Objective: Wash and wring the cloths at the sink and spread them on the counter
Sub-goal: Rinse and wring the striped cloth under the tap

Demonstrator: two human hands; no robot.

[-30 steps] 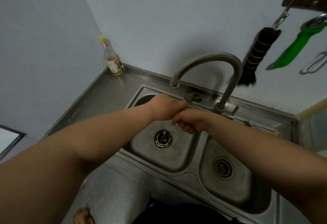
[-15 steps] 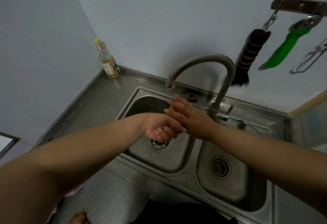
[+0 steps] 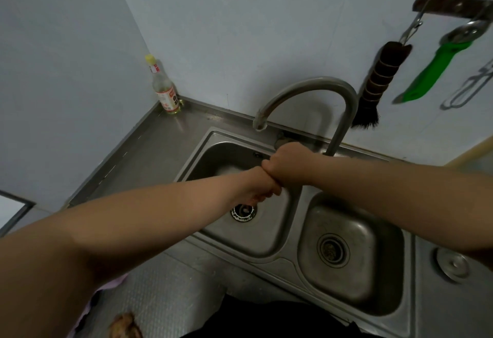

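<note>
No cloth shows in either hand; a strip of lilac cloth (image 3: 106, 288) lies on the worktop (image 3: 165, 292) near its front left edge, mostly hidden under the left forearm. The right hand (image 3: 289, 165) is closed over the left hand (image 3: 257, 185), pressed together above the left basin (image 3: 256, 228), likely so drips fall toward the drain (image 3: 243, 211). The tap (image 3: 306, 105) arches over that basin; no running water can be made out. A bottle (image 3: 164, 89) stands in the back left corner, clear of splashes.

Bare forearms — no sleeves; dark garment (image 3: 266, 321) at the waist.
</note>
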